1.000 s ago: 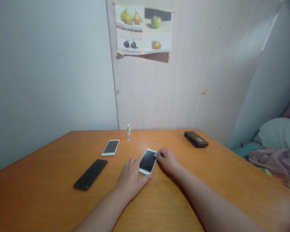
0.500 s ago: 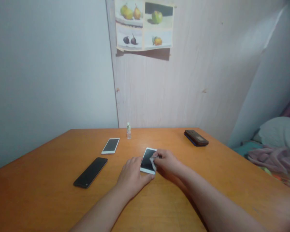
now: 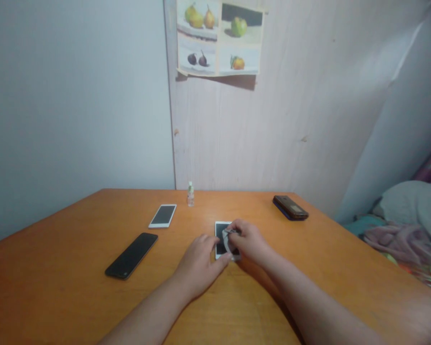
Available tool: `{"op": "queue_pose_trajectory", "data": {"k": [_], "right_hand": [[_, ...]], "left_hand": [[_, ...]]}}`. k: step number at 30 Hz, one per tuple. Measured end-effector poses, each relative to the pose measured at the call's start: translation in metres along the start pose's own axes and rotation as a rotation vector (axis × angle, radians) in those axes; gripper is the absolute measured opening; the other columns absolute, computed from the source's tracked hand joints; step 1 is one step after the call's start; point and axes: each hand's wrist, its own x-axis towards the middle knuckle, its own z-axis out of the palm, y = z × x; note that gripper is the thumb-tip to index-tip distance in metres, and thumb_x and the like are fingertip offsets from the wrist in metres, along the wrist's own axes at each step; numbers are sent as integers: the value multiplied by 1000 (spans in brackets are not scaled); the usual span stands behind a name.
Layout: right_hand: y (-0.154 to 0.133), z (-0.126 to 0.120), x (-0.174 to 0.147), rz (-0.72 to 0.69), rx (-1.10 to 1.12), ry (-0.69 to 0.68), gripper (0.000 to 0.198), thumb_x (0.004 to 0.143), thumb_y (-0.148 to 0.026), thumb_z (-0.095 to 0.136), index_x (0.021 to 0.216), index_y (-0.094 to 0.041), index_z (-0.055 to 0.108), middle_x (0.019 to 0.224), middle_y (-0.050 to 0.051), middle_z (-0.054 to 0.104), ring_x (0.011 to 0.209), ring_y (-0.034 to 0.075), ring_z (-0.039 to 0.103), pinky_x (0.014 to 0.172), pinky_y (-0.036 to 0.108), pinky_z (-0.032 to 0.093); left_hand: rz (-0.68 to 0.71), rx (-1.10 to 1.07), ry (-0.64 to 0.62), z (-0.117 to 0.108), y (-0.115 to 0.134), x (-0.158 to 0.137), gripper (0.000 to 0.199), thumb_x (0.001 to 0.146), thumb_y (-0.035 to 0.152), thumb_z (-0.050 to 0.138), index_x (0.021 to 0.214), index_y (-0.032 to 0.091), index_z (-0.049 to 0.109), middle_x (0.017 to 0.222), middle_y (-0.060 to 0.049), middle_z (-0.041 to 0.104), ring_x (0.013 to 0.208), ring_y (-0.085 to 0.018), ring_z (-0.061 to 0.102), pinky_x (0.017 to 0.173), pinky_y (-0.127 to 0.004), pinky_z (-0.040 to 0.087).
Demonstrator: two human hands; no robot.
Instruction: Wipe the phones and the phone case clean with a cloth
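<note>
One white phone (image 3: pixel 220 233) beneath right hand (image 3: pixel 248 242) and cloth (image 3: pixel 226 241), against left hand (image 3: pixel 200 264)

The body in view comprises two bare hands and two bare forearms. Left hand (image 3: pixel 199 263): uncovered, with rounded knuckles and a broad thumb base. Right hand (image 3: pixel 249 243): uncovered, with a rounded back. Left forearm (image 3: pixel 151 306) and right forearm (image 3: pixel 305 292): smooth in outline, widening away from the wrist. Fingernail detail: too blurred to tell.

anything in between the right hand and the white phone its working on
Yes: a pale cloth or wipe, pinched in the right hand, lies between it and the white phone. Nothing else visible does.
</note>
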Motion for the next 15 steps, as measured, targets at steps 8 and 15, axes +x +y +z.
{"op": "queue_pose_trajectory", "data": {"k": [8,15], "right_hand": [[-35,22,-22,-119,248,-37,13,81,-24,56,89,-20,66,80,0,65,73,14,57,65,24,43],[-31,11,-19,49,-324,85,67,83,-60,60,135,-19,54,124,16,64,114,33,55,95,43,40]], "left_hand": [[-44,-502,100,-3,-4,12,44,95,50,44,120,19,64,117,-8,72,107,-22,66,93,-32,51],[-152,-388,302,-6,-28,21,40,92,51,48,106,18,66,93,-6,75,85,-22,69,77,-32,52]]}}
